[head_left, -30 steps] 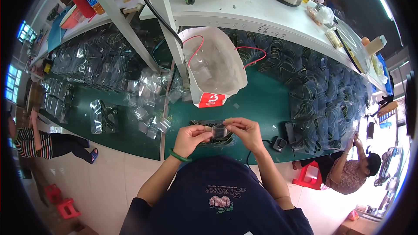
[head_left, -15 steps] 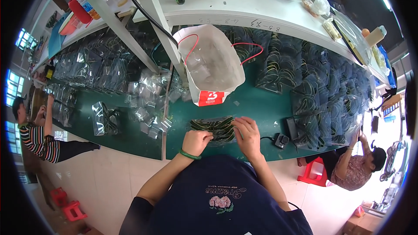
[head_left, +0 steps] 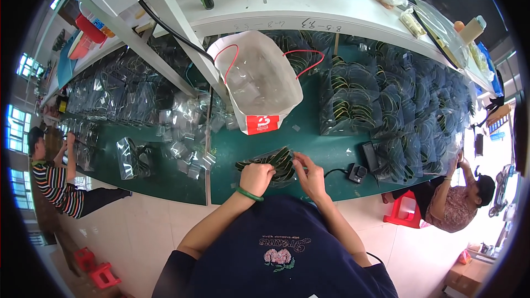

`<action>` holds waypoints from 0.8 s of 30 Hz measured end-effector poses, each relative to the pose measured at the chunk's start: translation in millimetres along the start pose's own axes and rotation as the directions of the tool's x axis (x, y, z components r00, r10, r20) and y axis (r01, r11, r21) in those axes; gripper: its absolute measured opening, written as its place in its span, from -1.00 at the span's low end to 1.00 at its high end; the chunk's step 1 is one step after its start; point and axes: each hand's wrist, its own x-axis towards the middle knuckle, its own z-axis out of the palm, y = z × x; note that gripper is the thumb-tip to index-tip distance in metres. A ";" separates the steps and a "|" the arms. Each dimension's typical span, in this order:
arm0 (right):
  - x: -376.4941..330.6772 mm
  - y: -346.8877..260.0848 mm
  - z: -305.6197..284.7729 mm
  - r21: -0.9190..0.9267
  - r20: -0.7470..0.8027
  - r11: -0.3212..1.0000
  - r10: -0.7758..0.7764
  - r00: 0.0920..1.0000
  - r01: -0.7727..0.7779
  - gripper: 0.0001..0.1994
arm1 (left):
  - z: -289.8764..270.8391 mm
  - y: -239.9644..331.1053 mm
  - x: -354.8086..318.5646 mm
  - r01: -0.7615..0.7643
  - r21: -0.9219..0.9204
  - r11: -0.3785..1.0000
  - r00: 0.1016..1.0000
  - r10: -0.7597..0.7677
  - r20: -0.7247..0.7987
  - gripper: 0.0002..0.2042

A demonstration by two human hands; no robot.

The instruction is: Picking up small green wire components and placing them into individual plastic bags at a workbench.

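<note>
Since the earlier frame, both hands lowered the clear bag of green-black cable (head_left: 273, 161) flat onto the counter (head_left: 331, 143). Left hand (head_left: 256, 177) pinches its near edge; right hand (head_left: 310, 174) presses its right end, fingers closed. Best to hold the bag flat while working.

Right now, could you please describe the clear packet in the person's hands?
The clear plastic packet holds dark coiled cable with green-yellow bands. It lies flat on the green table, near its front edge, below the white paper bag. The left hand grips its near-left end; the right hand's fingers press its right side.
</note>
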 end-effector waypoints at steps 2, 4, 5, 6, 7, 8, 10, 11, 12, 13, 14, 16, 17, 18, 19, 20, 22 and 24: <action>0.7 0.7 2.2 -0.013 0.017 1.000 -0.015 1.000 0.015 -0.67 | 1.0 -5.4 7.1 0.016 0.007 1.000 0.999 -0.017 0.045 -0.85; 1.9 1.0 1.8 -0.009 0.014 1.000 -0.023 1.000 0.023 -0.67 | 0.8 -7.9 11.8 0.016 0.016 1.000 0.997 -0.017 0.078 -0.84; 2.1 0.7 2.0 -0.006 0.014 0.999 -0.033 0.999 0.033 -0.67 | -0.1 -7.9 13.2 -0.028 0.039 0.999 0.993 0.023 0.115 -0.83; 1.6 0.3 1.6 -0.004 0.014 1.000 -0.031 0.999 0.031 -0.67 | -1.0 -7.9 14.0 -0.072 0.060 0.996 0.986 0.062 0.153 -0.80; 1.4 -1.0 -0.1 0.004 0.018 1.000 -0.021 1.000 0.021 -0.67 | -1.9 -7.9 15.0 -0.072 0.061 0.996 0.986 0.062 0.155 -0.80; 1.4 -1.4 -1.1 0.012 0.022 1.000 -0.011 1.000 0.011 -0.68 | -3.1 -8.3 15.5 -0.086 0.013 0.996 0.979 0.082 0.188 -0.77; 1.6 0.3 -1.3 0.018 0.020 1.000 -0.008 1.000 0.007 -0.68 | -5.6 -9.1 15.1 -0.100 -0.034 0.994 0.969 0.105 0.224 -0.73; 1.5 1.2 -1.5 0.022 0.019 1.000 -0.005 1.000 0.005 -0.68 | -7.1 -9.5 14.7 -0.082 -0.047 0.996 0.971 0.090 0.223 -0.71; 1.7 2.1 -2.0 0.023 0.016 1.000 -0.002 1.000 0.002 -0.68 | -7.4 -9.4 14.8 -0.064 -0.061 0.996 0.972 0.076 0.222 -0.69; 1.9 2.7 -1.7 0.013 0.017 1.000 -0.012 1.000 0.012 -0.67 | -6.8 -9.5 14.8 -0.064 -0.060 0.996 0.971 0.076 0.225 -0.69; 2.1 3.4 -1.4 0.003 0.018 1.000 -0.023 1.000 0.023 -0.67 | -5.6 -9.6 15.1 -0.103 0.008 0.995 0.974 0.099 0.203 -0.69; 2.6 4.2 0.4 0.001 0.016 1.000 -0.026 1.000 0.026 -0.67 | -2.6 -9.1 16.9 -0.139 0.075 0.987 0.975 0.124 0.183 -0.68; 2.3 4.3 0.9 -0.001 0.015 1.000 -0.031 0.999 0.031 -0.66 | -0.7 -8.5 18.7 -0.176 0.170 0.969 0.973 0.145 0.180 -0.66; 1.3 4.4 0.9 -0.002 0.015 1.000 -0.030 0.999 0.030 -0.66 | 1.8 -7.6 19.8 -0.210 0.265 0.941 0.970 0.166 0.179 -0.63; 0.8 3.2 1.2 -0.010 0.021 1.000 -0.028 0.999 0.029 -0.67 | 4.8 -6.1 21.0 -0.211 0.264 0.941 0.970 0.167 0.179 -0.63; 0.8 2.0 1.4 -0.018 0.027 0.999 -0.027 0.999 0.028 -0.67 | 8.4 -4.0 22.2 -0.209 0.307 0.929 0.970 0.157 0.184 -0.60; 0.9 -0.8 1.3 -0.026 0.029 0.999 -0.045 0.999 0.046 -0.68 | 14.0 -2.8 24.0 -0.206 0.349 0.914 0.971 0.147 0.187 -0.57; 1.1 -1.9 1.8 -0.034 0.032 0.997 -0.064 0.997 0.065 -0.68 | 18.2 -3.3 25.1 -0.245 0.378 0.893 0.969 0.211 0.129 -0.55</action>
